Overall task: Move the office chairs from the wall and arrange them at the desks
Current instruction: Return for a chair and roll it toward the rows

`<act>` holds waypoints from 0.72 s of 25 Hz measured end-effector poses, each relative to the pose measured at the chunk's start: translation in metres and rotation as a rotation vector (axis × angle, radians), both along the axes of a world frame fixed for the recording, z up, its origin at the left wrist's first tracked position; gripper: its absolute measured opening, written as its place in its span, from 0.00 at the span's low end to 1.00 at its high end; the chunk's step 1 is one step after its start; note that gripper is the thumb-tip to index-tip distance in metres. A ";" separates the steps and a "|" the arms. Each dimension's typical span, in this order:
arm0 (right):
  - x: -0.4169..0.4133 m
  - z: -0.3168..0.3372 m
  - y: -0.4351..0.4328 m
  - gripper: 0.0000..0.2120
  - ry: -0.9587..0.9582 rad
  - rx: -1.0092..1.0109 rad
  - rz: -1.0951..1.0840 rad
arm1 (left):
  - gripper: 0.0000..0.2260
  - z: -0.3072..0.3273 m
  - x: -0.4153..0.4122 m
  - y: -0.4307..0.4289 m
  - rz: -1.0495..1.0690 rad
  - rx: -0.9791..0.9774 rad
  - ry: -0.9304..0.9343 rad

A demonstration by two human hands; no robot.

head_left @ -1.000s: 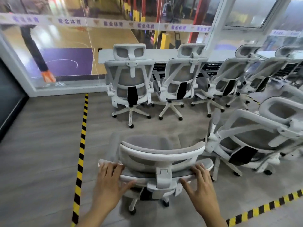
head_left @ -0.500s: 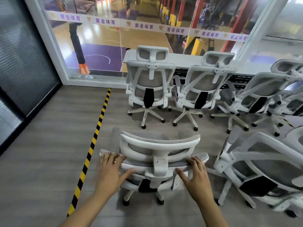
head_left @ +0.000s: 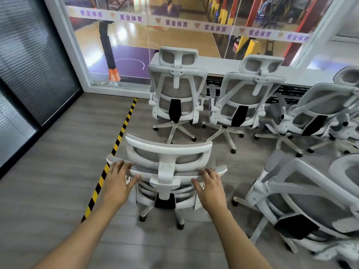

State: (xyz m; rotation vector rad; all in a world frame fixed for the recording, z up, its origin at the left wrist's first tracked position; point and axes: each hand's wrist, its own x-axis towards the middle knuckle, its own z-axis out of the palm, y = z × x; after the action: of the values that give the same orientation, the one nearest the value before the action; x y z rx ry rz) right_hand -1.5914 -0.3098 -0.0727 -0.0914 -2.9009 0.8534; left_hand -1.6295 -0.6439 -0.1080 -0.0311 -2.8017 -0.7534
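Note:
A white-framed office chair (head_left: 167, 152) with grey mesh stands right in front of me, its back toward me. My left hand (head_left: 118, 179) grips the top edge of its backrest on the left side. My right hand (head_left: 209, 185) grips the same edge on the right. Beyond it a long white desk (head_left: 219, 65) runs along the glass wall. Two matching chairs are pushed up to that desk: one (head_left: 176, 90) straight ahead and one (head_left: 250, 96) to its right.
More white chairs (head_left: 318, 113) crowd the right side, and one (head_left: 303, 202) stands close by my right arm. A yellow-black tape line (head_left: 114, 148) runs across the grey floor left of the held chair. A dark blind-covered wall (head_left: 29, 65) is at the left.
The view has swung left and the held chair has rolled closer to the two chairs at the desk. Both hands keep their hold on the backrest.

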 end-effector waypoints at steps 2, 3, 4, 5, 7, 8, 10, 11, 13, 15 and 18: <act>-0.003 0.000 0.000 0.21 0.010 -0.039 0.009 | 0.27 0.000 0.002 0.006 0.022 0.012 -0.007; -0.004 0.000 0.001 0.21 0.007 -0.047 0.012 | 0.26 0.002 0.001 0.007 0.026 0.011 -0.019; -0.006 0.002 0.002 0.20 0.003 -0.050 0.012 | 0.25 0.004 -0.001 0.008 0.032 0.010 -0.039; -0.008 0.002 0.002 0.20 0.001 -0.048 0.009 | 0.24 0.006 -0.002 0.008 0.040 0.012 -0.064; -0.009 0.004 0.000 0.20 -0.004 -0.017 -0.004 | 0.21 0.007 -0.002 0.010 0.074 0.041 -0.116; -0.009 0.005 -0.004 0.20 -0.005 0.002 -0.012 | 0.20 0.006 -0.002 0.009 0.085 0.054 -0.134; -0.008 0.009 -0.013 0.20 -0.023 0.010 -0.039 | 0.20 0.007 -0.006 0.004 0.075 0.056 -0.158; -0.009 0.011 -0.017 0.21 -0.040 0.002 -0.049 | 0.20 0.008 -0.010 0.002 0.071 0.048 -0.162; -0.009 0.013 -0.020 0.21 -0.077 -0.018 -0.063 | 0.21 0.009 -0.016 -0.002 0.061 0.035 -0.175; -0.006 0.015 -0.020 0.21 -0.087 -0.025 -0.058 | 0.23 0.012 -0.013 0.001 0.049 0.031 -0.183; 0.001 0.018 -0.015 0.19 -0.068 0.040 -0.029 | 0.24 0.022 0.008 0.016 -0.012 -0.014 -0.159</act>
State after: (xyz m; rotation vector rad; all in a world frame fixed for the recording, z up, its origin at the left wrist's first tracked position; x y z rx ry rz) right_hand -1.5907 -0.3253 -0.0549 -0.1618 -2.9704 0.8026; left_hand -1.6211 -0.6277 -0.0862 0.0099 -2.9592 -0.7699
